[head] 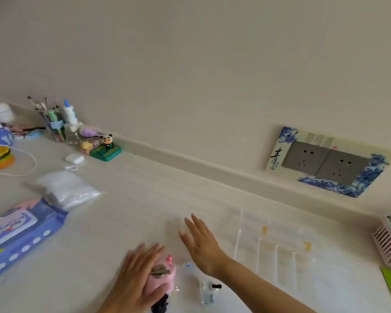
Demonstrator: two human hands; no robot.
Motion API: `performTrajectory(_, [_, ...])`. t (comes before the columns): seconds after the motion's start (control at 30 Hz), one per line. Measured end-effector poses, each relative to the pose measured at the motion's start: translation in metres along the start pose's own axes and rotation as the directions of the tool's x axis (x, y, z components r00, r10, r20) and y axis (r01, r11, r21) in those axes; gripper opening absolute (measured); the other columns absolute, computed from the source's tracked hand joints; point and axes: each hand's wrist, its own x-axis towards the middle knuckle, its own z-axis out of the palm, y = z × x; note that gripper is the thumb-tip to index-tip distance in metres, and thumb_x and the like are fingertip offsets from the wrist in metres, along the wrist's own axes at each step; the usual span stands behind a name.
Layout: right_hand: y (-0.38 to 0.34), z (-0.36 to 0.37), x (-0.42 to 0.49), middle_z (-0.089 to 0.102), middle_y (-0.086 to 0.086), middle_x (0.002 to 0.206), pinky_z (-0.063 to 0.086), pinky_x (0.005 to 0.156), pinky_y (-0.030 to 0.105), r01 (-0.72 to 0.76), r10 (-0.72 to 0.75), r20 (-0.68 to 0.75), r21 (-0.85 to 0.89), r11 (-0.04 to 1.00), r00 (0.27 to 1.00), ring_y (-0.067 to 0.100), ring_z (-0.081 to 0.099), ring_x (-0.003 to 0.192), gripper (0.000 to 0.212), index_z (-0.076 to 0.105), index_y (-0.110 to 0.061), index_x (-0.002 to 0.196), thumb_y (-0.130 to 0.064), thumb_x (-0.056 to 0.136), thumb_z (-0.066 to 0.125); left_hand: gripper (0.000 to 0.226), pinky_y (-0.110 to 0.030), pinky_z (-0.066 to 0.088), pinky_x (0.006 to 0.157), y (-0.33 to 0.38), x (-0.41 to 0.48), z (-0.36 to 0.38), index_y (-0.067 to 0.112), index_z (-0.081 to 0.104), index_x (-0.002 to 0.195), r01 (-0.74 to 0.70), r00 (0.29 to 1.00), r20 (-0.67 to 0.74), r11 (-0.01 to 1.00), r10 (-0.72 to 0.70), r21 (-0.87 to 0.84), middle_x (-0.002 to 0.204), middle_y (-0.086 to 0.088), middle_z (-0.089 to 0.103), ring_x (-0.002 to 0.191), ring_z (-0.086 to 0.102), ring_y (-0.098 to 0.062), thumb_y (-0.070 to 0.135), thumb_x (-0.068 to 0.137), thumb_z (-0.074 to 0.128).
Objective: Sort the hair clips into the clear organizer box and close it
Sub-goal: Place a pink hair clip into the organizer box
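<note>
Two hands spread flat: the left hand touches a pink clip, the right hand hovers nearer the clear organizer box, whose compartments run rightward just beside it.

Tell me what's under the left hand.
A pink plush hair clip with a metal clasp lies under the left hand, a dark clip beside it. The hand covers its left side.
</note>
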Motion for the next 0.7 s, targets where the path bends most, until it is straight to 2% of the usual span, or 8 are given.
performTrajectory(0.1, [0.017, 0.015, 0.014, -0.006, -0.001, 0.159, -0.003, 0.119, 0.034, 0.028, -0.027, 0.008, -0.174, 0.984, 1.000, 0.014, -0.010, 0.145, 0.070, 0.001, -0.022, 0.148, -0.061, 0.091, 0.008, 0.080, -0.019, 0.010, 0.108, -0.003, -0.006, 0.003, 0.038, 0.016, 0.145, -0.086, 0.996, -0.021, 0.996, 0.086, -0.018, 0.152, 0.021, 0.018, 0.140, 0.016, -0.001, 0.078, 0.077, 0.031])
performTrajectory(0.23, [0.018, 0.028, -0.001, 0.019, -0.001, 0.157, 0.003, 0.116, 0.027, 0.136, -0.139, 0.004, -0.215, 0.967, 0.990, 0.011, 0.008, 0.145, 0.067, 0.025, -0.018, 0.146, -0.055, 0.092, 0.009, 0.067, -0.017, 0.016, 0.105, -0.019, -0.021, 0.008, 0.036, 0.016, 0.146, -0.200, 0.979, 0.063, 0.963, 0.191, 0.182, 0.153, 0.024, 0.013, 0.135, 0.028, -0.002, 0.042, 0.082, 0.037])
performTrajectory(0.3, [0.017, 0.033, -0.015, 0.031, -0.002, 0.152, 0.008, 0.113, 0.022, 0.198, -0.201, 0.006, -0.194, 0.961, 0.980, 0.010, 0.017, 0.141, 0.056, 0.036, -0.018, 0.141, -0.046, 0.098, 0.015, 0.066, -0.021, 0.017, 0.107, -0.015, -0.028, -0.001, 0.040, 0.009, 0.146, -0.259, 0.960, 0.129, 0.962, 0.247, 0.087, 0.153, 0.028, 0.008, 0.138, 0.017, 0.005, 0.059, 0.088, 0.032])
performTrajectory(0.33, [0.018, 0.036, -0.024, 0.033, -0.002, 0.150, 0.010, 0.112, 0.020, 0.215, -0.218, -0.002, -0.177, 0.960, 0.976, 0.010, 0.020, 0.140, 0.051, 0.037, -0.018, 0.140, -0.041, 0.099, 0.018, 0.083, -0.020, 0.011, 0.110, -0.012, -0.029, -0.007, 0.045, -0.001, 0.144, -0.298, 0.947, 0.121, 0.955, 0.297, -0.006, 0.152, 0.032, 0.001, 0.139, 0.008, 0.009, 0.077, 0.077, 0.036])
performTrajectory(0.37, [0.020, 0.040, -0.033, 0.034, -0.003, 0.150, 0.011, 0.112, 0.019, 0.224, -0.229, -0.008, -0.174, 0.959, 0.973, 0.010, 0.022, 0.140, 0.049, 0.037, -0.019, 0.140, -0.040, 0.100, 0.019, 0.101, -0.017, 0.005, 0.113, -0.003, -0.033, -0.015, 0.050, -0.012, 0.139, -0.270, 0.936, 0.213, 0.959, 0.282, -0.085, 0.149, 0.036, -0.008, 0.138, -0.001, 0.012, 0.088, 0.062, 0.041])
performTrajectory(0.43, [0.027, 0.049, -0.050, 0.033, -0.004, 0.150, 0.011, 0.114, 0.019, 0.221, -0.228, -0.016, -0.192, 0.956, 0.973, 0.008, 0.024, 0.139, 0.051, 0.037, -0.022, 0.141, -0.044, 0.099, 0.019, 0.113, -0.017, 0.001, 0.114, 0.010, -0.037, -0.019, 0.058, -0.023, 0.131, -0.269, 0.919, 0.273, 0.959, 0.283, -0.089, 0.146, 0.038, -0.017, 0.136, -0.010, 0.014, 0.090, 0.051, 0.050])
performTrajectory(0.57, [0.039, 0.057, -0.089, 0.029, -0.009, 0.152, 0.014, 0.118, 0.029, 0.187, -0.197, -0.023, -0.226, 0.956, 0.980, 0.006, 0.024, 0.139, 0.054, 0.036, -0.030, 0.141, -0.053, 0.095, 0.018, 0.107, -0.028, 0.020, 0.116, 0.033, -0.038, -0.008, 0.054, 0.000, 0.136, -0.239, 0.923, 0.237, 0.934, 0.304, -0.267, 0.150, 0.025, 0.015, 0.139, 0.013, 0.006, 0.077, 0.055, 0.065])
performTrajectory(0.7, [0.054, 0.054, -0.133, 0.028, -0.005, 0.153, 0.015, 0.119, 0.034, 0.081, -0.101, -0.076, -0.225, 0.971, 0.992, 0.009, 0.024, 0.140, 0.053, 0.036, -0.028, 0.141, -0.051, 0.096, 0.020, 0.110, -0.031, 0.023, 0.115, 0.067, -0.043, 0.006, 0.044, 0.006, 0.141, -0.225, 0.913, 0.276, 0.936, 0.299, -0.271, 0.150, 0.026, 0.013, 0.138, 0.016, 0.003, 0.079, 0.054, 0.063])
